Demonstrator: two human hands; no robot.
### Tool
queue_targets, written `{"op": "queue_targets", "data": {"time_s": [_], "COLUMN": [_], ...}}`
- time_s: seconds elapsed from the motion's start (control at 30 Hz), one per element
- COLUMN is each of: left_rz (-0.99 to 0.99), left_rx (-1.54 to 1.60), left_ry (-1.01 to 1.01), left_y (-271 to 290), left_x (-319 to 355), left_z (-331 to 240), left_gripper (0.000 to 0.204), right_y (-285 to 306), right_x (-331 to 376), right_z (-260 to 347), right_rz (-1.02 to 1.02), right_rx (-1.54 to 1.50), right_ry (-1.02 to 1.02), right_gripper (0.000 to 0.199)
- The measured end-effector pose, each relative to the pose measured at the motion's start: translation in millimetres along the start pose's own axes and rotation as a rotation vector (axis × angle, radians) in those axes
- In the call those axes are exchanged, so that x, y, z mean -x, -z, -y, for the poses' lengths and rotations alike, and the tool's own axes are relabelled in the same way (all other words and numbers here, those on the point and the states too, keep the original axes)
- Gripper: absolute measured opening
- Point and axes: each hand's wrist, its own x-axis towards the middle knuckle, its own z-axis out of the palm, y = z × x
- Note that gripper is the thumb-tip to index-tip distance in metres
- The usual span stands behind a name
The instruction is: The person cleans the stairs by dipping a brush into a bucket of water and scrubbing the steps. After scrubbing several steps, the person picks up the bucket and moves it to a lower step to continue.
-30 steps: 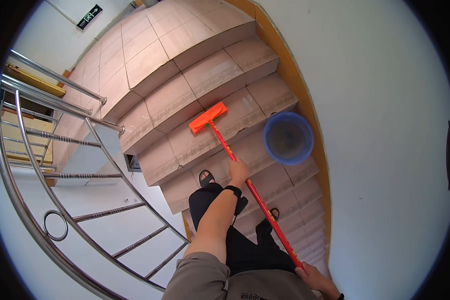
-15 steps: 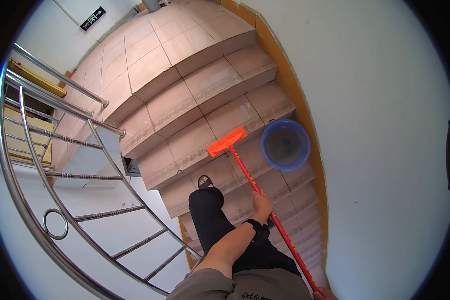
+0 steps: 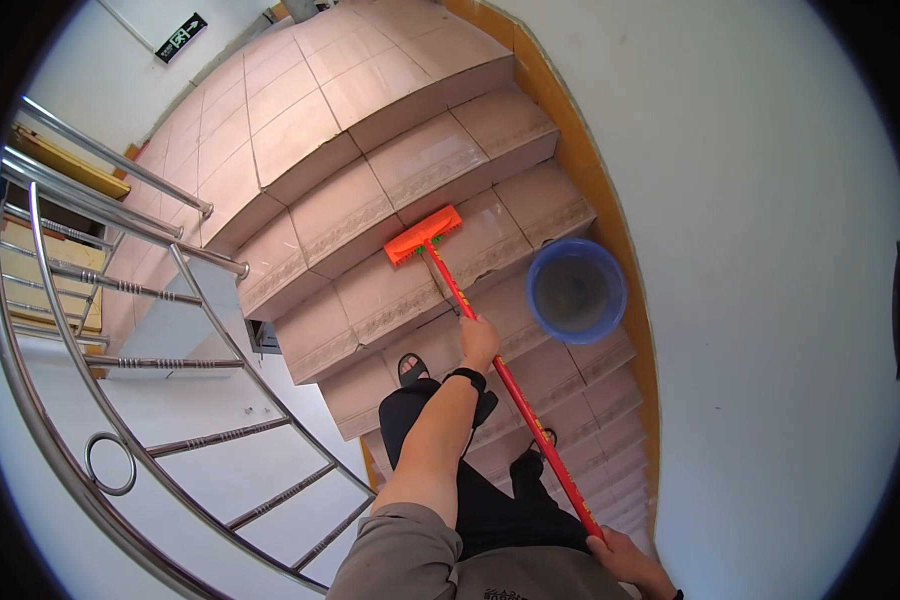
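Seemingly, you are scrubbing a pale pink tiled stair tread, left hand and right hand clamped on a red-poled brush with an orange rectangular head.
Your left fingers wrap the pole nearer the head, your right fingers its lower end; the head appears to rest on the tread. The next stroke likely calls for a firm hold, clear of the round blue plastic bucket on the right. A shiny steel tube railing runs along your left, a plain white wall along your right, with a tiled landing above.
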Motion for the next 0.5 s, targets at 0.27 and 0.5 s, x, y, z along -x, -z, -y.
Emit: {"op": "queue_targets", "data": {"time_s": [0.27,0.5], "left_rz": [0.033,0.114], "left_rx": [0.017,0.057], "left_ry": [0.021,0.086], "left_y": [-38,-66], "left_x": [50,162], "left_z": [18,0], "left_gripper": [0.032,0.030], "right_y": [11,27], "right_x": [31,116], "right_z": [-56,-82], "right_rz": [-0.029,-0.119], "right_rx": [0.036,-0.140], "right_ry": [-0.120,-0.196], "right_gripper": [0.036,0.034]}}
